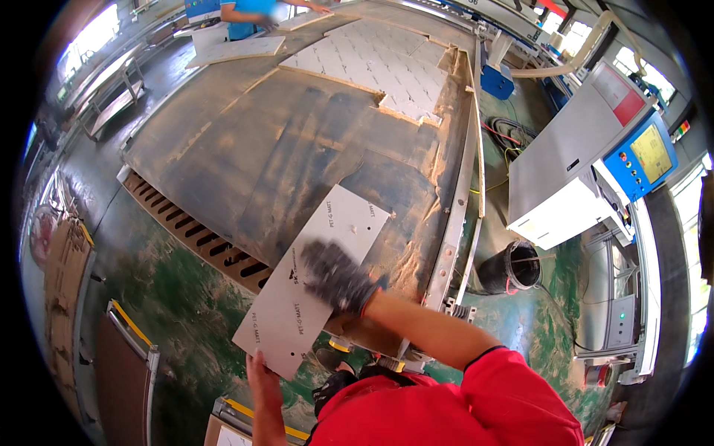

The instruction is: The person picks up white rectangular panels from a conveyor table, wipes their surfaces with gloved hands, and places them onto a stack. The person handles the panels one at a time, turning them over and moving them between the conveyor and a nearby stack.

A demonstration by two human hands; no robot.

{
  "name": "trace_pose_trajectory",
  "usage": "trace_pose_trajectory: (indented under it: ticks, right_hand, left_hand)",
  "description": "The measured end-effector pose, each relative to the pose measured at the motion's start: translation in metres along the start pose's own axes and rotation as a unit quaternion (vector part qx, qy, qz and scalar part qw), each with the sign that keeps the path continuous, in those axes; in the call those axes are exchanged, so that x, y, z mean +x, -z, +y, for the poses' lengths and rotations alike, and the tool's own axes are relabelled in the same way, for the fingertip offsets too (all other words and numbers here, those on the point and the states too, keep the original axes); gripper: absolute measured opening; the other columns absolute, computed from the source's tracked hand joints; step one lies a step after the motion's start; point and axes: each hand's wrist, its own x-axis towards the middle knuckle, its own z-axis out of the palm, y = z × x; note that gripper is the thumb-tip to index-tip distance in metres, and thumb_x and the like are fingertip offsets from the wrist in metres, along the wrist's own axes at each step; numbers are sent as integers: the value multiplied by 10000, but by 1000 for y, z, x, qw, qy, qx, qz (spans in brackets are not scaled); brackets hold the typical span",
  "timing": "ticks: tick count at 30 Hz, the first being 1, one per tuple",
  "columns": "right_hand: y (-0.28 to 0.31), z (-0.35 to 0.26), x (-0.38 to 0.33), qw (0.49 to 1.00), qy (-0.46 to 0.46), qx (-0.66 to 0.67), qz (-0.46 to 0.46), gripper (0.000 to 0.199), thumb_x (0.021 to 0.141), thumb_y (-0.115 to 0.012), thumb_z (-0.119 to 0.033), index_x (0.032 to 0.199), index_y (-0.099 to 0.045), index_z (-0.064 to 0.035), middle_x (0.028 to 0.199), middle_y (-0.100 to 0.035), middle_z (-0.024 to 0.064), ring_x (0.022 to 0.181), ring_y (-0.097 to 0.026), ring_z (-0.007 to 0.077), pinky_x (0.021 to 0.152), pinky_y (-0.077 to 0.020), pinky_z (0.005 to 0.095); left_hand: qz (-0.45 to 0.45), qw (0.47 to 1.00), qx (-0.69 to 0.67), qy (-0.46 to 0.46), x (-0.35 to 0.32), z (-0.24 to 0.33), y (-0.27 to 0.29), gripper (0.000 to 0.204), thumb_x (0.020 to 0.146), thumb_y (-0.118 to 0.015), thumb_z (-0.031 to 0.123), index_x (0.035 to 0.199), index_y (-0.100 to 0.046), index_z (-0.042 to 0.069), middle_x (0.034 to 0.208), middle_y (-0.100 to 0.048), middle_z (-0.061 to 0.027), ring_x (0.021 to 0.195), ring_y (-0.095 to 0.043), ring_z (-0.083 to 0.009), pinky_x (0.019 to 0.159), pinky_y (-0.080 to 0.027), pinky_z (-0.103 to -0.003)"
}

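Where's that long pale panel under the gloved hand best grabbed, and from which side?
Likely the near end of the pale panel, coming from the person's side, where the left hand is: this flat piece juts past the worktable there, leaving its edges free to pinch.

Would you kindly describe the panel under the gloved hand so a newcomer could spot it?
Start at the large, dusty worktable mid-view. Across its near edge, a long pale panel slants beneath the gloved right hand, its lower end at the bare left hand. Unlike the notched white sheet farther back, it is a straight-sided rectangle.
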Motion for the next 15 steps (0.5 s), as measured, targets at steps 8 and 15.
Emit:
trace_pose_trajectory:
  ticks: [8,15]
  right_hand:
    - [93,134,1,913,-335,-232,1,647,996,-412,-471,1487,-440,-51,1578,-343,207,1490,-257,356,1235,-119,486]
    - [41,65,9,984,-109,-133,40,695,1005,-427,-495,1510,-374,-20,1591,-312,211,1494,-244,365,1237,-132,483]
  left_hand:
    - [21,998,37,-42,-12,-6,28,483,1011,-586,284,1396,-450,26,1301,-575,-120,1130,-594,-221,931,-501,-374]
    - [-25,993,-110,30,2,-21,48,493,1016,-501,335,1422,-460,57,1350,-573,-110,1195,-590,-282,965,-505,-460]
